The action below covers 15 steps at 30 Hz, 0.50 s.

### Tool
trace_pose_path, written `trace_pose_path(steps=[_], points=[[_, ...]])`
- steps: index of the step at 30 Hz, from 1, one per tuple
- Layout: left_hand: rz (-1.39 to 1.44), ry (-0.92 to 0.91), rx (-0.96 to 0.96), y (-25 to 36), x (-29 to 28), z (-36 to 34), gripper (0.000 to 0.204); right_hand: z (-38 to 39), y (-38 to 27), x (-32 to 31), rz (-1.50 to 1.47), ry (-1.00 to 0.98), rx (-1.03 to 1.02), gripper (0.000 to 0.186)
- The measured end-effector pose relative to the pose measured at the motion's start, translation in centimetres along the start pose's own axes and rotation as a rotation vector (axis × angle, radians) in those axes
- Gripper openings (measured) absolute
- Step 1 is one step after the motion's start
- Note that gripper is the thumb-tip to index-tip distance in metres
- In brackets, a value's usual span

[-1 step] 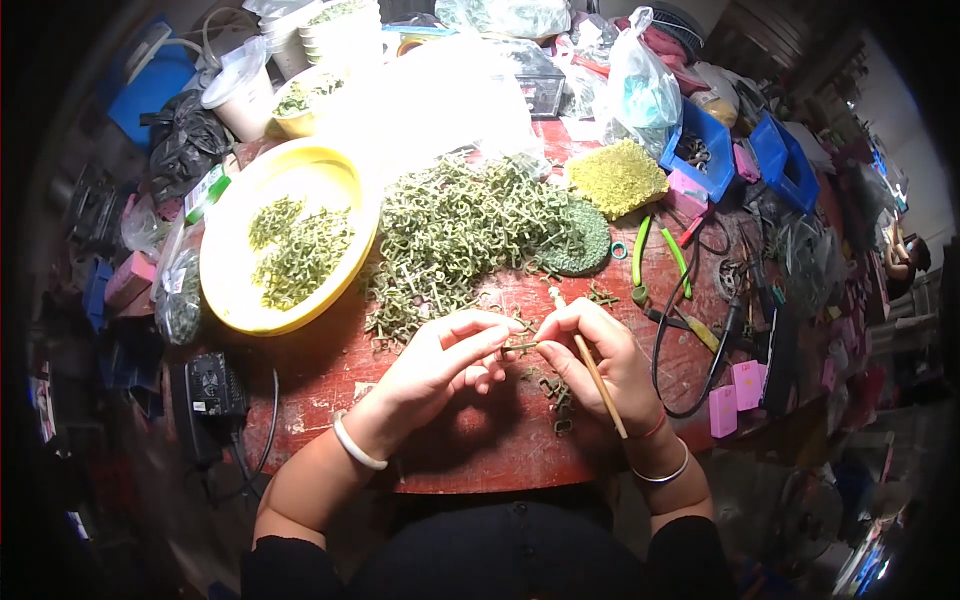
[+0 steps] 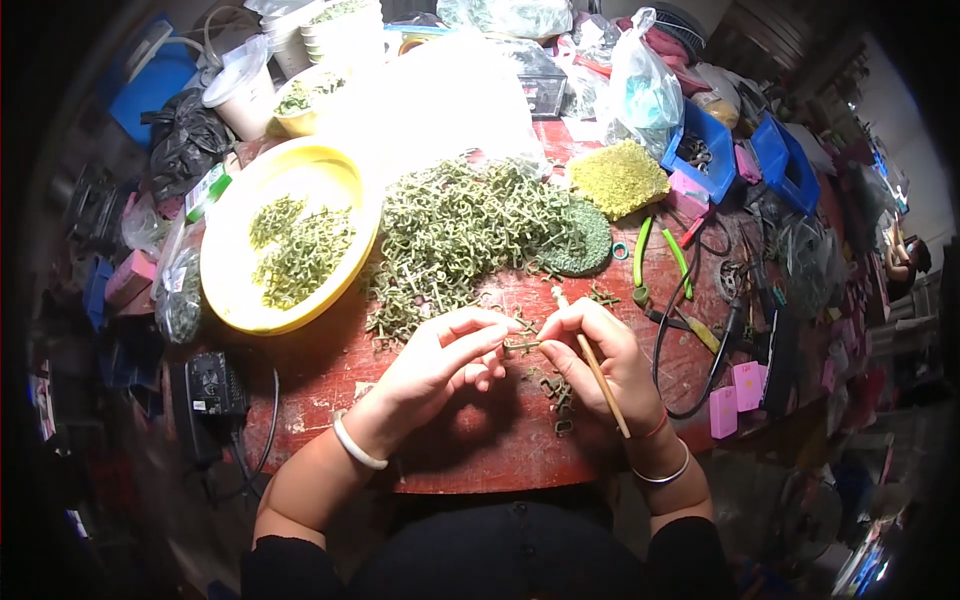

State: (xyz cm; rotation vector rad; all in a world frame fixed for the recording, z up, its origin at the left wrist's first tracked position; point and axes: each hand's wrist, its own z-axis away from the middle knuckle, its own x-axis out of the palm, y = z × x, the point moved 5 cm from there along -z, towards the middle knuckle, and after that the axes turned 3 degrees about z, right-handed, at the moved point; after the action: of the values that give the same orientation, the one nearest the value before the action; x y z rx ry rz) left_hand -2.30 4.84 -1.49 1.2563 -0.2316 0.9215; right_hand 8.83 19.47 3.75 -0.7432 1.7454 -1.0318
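While pinching a small green piece (image 2: 522,346) this close to the near edge of the red table (image 2: 325,385), best to go easy on it, tbh. Looks thin, so probably bends or slips if squeezed hard. Got its right end nipped between thumb and forefinger of the right hand (image 2: 625,365), with a wooden stick (image 2: 604,388) running through the same grip, pale tip pointing toward the far edge. Would let that stick lie loose and do the pinching with fingertips only. Can't tell about contact at the other end, with the left hand (image 2: 440,360) half open, fingers loosely curled and tips right by the piece. Worth bringing thumb and forefinger in squarely there, to support both ends and avoid twisting. Also watch out for the few loose pieces (image 2: 557,392) just beside the right hand, toward the near edge; easy to sweep off by accident. Mind the big green pile (image 2: 450,230) spreading from the middle toward the far edge, plus the yellow bowl (image 2: 366,215) by the left edge with similar bits inside. Leave the green-handled pliers (image 2: 676,262) alone, over toward the right edge.
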Motion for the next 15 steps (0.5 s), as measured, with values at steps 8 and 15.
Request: trace_pose_path(steps=[8, 15], points=[[-0.010, 0.003, 0.069, 0.28, -0.29, 0.05, 0.018, -0.01, 0.86, -0.19, -0.061, 0.046, -0.003, 0.009], [-0.076, 0.046, 0.115, 0.37, -0.35, 0.05, 0.016, -0.01, 0.65, -0.22, -0.049, 0.013, 0.014, 0.007]])
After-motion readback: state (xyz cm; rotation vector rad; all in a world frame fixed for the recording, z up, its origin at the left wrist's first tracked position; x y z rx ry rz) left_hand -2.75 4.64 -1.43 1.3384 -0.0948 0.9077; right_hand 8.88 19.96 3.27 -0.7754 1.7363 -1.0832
